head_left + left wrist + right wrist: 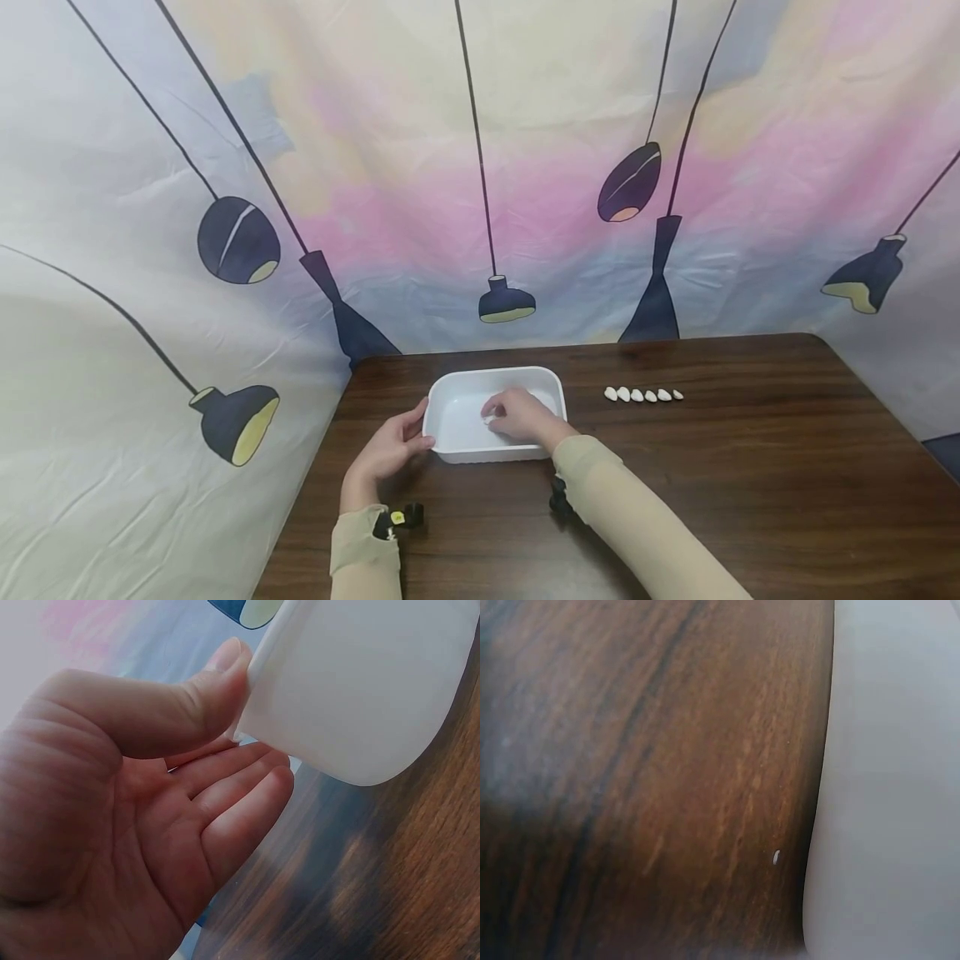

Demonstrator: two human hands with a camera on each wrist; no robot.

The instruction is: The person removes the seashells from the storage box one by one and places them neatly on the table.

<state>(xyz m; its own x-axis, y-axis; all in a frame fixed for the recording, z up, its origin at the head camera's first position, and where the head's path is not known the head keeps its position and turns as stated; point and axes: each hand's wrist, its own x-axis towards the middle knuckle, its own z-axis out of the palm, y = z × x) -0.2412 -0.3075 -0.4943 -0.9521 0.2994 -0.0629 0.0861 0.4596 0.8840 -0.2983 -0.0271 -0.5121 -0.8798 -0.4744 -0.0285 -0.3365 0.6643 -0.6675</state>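
A white rectangular dish (456, 456) stands on the dark wooden table. My left hand (392, 446) holds its left end; in the left wrist view the thumb (217, 682) lies against the rim, with the fingers below the lip. Inside the dish, my right hand (521, 415) reaches down with bent fingers and pinches a small white piece (489, 419), mostly covered by the fingertips. To the right of the dish, several small white shell-like pieces (637, 396) lie in a row, the smallest at the right end. The right wrist view shows the dish's side (892, 787) but not the hand.
The brown wood-grain table (750, 467) extends to the right and toward me. Behind it hangs a cloth backdrop (420, 208) printed with dark lamps. A tiny white speck (776, 857) lies on the wood close beside the dish.
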